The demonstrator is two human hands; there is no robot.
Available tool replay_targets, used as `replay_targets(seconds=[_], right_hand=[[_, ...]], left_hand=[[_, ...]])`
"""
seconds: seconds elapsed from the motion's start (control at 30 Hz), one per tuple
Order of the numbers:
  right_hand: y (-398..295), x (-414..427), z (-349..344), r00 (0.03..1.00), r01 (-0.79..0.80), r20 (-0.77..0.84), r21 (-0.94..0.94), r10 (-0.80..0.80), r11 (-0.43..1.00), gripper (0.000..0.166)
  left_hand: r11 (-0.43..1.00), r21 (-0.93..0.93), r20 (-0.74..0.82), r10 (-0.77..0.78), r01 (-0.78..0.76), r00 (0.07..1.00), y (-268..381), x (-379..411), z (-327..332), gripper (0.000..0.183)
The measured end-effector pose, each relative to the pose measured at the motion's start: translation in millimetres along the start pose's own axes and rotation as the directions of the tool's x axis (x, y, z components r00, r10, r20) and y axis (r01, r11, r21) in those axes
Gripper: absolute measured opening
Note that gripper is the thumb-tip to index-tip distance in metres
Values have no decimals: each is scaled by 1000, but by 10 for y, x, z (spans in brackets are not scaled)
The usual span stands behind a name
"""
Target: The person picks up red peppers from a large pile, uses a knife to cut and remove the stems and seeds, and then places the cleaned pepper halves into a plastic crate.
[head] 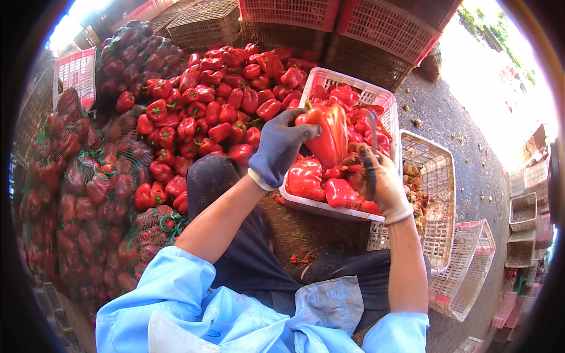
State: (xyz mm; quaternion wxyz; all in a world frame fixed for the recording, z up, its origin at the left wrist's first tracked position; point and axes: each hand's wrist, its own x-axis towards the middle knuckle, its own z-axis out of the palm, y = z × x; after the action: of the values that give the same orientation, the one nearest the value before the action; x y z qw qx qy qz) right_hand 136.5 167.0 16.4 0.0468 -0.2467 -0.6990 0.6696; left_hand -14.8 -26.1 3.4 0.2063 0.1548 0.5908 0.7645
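Note:
My left hand, in a blue coated glove, holds a red bell pepper that is cut open lengthwise, its green stem at the top. Just right of it, my right hand, in a pale glove with dark stains, grips a knife with its blade pointing up. Both hands are above a white and pink plastic crate of cut red peppers. A large heap of whole red bell peppers lies to the left of the crate.
Mesh sacks of red peppers stand at the left. Right of the pepper crate, a dirty plastic crate holds pepper scraps. Another crate lies at the lower right. Stacked crates stand at the back. Scraps dot the ground.

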Motion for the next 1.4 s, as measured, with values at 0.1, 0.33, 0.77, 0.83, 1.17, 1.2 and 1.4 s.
replay_targets(seconds=[0.1, 0.33, 0.77, 0.83, 1.17, 1.2, 1.4], right_hand=[[-64, 70, 122, 995, -82, 51, -77, 86, 994, 30], [179, 280, 28, 979, 201, -10, -59, -202, 978, 28], [614, 136, -248, 948, 148, -33, -835, -317, 530, 44], [374, 70, -192, 931, 193, -56, -764, -362, 615, 36], [-305, -99, 93, 990, 136, 49, -64, -133, 989, 40], [-324, -95, 116, 992, 115, 58, -36, -113, 993, 42], [-219, -155, -88, 948, 305, 129, -122, -289, 945, 30]], left_hand=[[978, 205, 105, 13, -34, 994, 52, -78, 90, 50], [885, 165, 170, 410, -436, 896, 6, -193, 104, 54], [988, 27, -172, 153, -150, 973, 267, -48, -138, 45], [969, 110, -91, 230, -220, 969, 184, -36, -178, 43], [478, 666, 361, 466, -573, 808, -44, -256, 234, 51], [435, 689, 395, 444, -579, 804, -59, -301, 302, 50], [387, 581, 496, 529, -716, 689, -172, -271, 468, 64]])
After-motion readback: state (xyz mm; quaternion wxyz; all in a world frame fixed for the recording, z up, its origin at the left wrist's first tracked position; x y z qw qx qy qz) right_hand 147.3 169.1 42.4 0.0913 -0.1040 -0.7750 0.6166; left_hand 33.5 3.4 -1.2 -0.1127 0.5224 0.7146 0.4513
